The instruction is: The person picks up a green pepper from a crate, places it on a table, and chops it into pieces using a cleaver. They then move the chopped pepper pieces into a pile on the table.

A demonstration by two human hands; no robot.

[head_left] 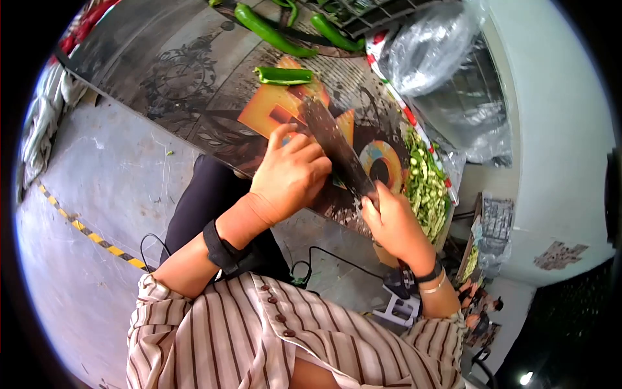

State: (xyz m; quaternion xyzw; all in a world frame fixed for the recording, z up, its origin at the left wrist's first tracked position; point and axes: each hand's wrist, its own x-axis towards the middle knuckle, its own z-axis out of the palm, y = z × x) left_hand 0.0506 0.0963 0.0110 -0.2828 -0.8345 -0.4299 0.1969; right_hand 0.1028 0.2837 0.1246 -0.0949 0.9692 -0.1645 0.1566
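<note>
My right hand [394,223] grips the handle of a dark-bladed knife [334,139], whose blade slants up and left over the patterned tabletop [194,78]. Close against the blade's left side is my left hand [291,170], fingers curled down; anything under them is hidden. A cut length of green pepper [284,76] lies beyond the knife tip. Farther back rest long whole green peppers [269,31]. Along the right edge of the table, sliced green pepper [424,191] is heaped in a long pile.
A clear plastic bag [434,58] and a dark crate [382,16] sit at the back right, near a white wall [557,129]. Pale cloth [48,123] hangs at the left. Yellow-black tape [91,235] marks the floor. A black cable [343,259] runs below the table.
</note>
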